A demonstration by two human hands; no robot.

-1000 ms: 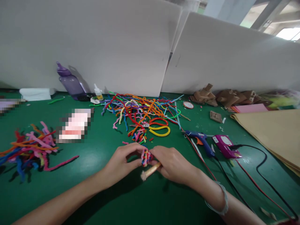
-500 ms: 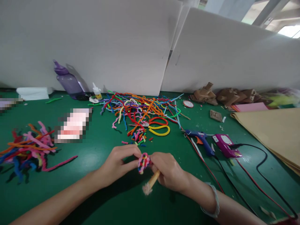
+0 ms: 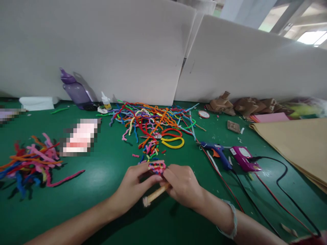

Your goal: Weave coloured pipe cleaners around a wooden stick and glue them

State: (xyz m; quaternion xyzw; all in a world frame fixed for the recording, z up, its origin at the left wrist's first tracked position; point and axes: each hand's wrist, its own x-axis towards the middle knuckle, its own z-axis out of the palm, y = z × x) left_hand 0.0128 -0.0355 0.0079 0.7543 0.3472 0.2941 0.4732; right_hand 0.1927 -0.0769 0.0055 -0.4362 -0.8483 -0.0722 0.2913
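Note:
Between both hands is a small multicoloured fuzzy piece (image 3: 156,167), mostly pink and red. My left hand (image 3: 136,183) pinches its left and lower side between thumb and fingers. My right hand (image 3: 182,183) is closed at its right end, and a pale wooden stick (image 3: 156,195) with a frayed tip sticks out to the left under that hand. The fingertips of my right hand are partly hidden. Just beyond the hands lie short cut fuzzy bits (image 3: 150,148) and scissors (image 3: 173,142) with red and yellow handles.
Tangled pipe cleaners (image 3: 153,117) lie behind the scissors, another pile (image 3: 33,160) at the left. On the right are a blue glue gun (image 3: 217,153), a purple device (image 3: 245,159), cables and brown paper (image 3: 293,139). A purple bottle (image 3: 78,93) stands by the white panels.
The fuzzy piece has turned from upright to lying sideways. The stick's frayed tip has swung left and up, and my left thumb has moved under the piece.

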